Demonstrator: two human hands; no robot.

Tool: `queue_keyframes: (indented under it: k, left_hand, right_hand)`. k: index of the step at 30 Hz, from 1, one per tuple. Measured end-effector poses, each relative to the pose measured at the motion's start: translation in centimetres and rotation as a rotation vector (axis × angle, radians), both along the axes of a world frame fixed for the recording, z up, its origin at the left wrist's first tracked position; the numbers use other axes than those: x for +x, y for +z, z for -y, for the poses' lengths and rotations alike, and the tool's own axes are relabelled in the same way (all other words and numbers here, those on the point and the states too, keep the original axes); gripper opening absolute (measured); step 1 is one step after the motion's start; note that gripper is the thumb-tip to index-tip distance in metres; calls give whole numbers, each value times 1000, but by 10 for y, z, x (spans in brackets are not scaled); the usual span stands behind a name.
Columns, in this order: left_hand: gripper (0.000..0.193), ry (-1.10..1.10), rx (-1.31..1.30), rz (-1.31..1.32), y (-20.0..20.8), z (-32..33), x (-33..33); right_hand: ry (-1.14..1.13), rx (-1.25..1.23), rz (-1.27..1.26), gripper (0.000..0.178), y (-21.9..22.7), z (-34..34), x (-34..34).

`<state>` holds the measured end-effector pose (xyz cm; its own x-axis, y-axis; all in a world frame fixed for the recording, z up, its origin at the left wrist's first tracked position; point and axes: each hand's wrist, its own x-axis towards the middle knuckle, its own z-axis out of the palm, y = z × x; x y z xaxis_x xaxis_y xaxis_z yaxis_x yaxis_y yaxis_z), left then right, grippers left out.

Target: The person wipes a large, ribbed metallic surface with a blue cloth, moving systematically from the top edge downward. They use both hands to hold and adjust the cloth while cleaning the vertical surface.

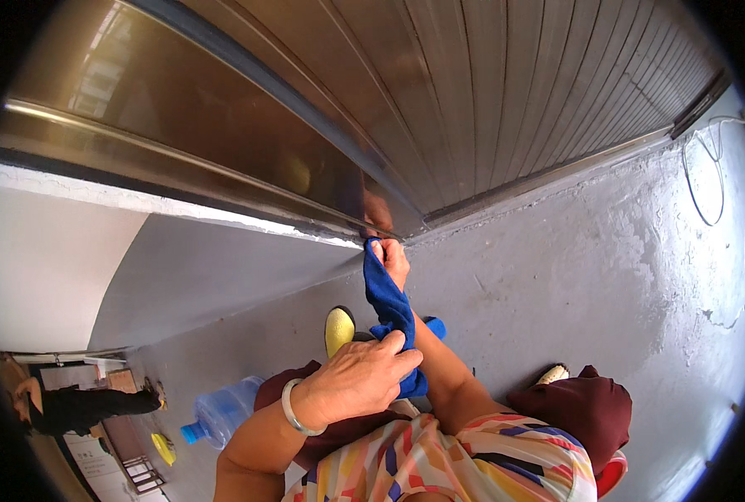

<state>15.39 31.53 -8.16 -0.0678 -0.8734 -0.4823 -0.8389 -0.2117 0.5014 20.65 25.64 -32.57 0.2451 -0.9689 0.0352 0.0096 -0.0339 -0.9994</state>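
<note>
A blue cloth [387, 294] hangs twisted between my two hands. My right hand [394, 262] is stretched forward, fingers closed around the cloth's upper end, at the bottom corner of the shiny brown metal panel [222, 125]. The panel mirrors part of that hand. Closer to my body, my left hand [360, 376] pinches the lower part of the cloth, and its end droops below the fingers. A pale bangle [290, 407] circles my left wrist.
A ribbed metal shutter [515, 92] rises ahead to the right, above a grey floor [523, 276]. A low grey-white wall [188, 259] runs along the left. Beside my left arm lies a clear blue water bottle [228, 410]. Another person [88, 410] is far left; a cable [707, 188] loops at right.
</note>
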Motion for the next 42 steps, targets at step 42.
queue_keyframes:
  k: [42]
  left_hand:
    - [26,6,38,114,-10,10,-8]
  right_hand:
    - [131,274,-274,32,-70,18,-13]
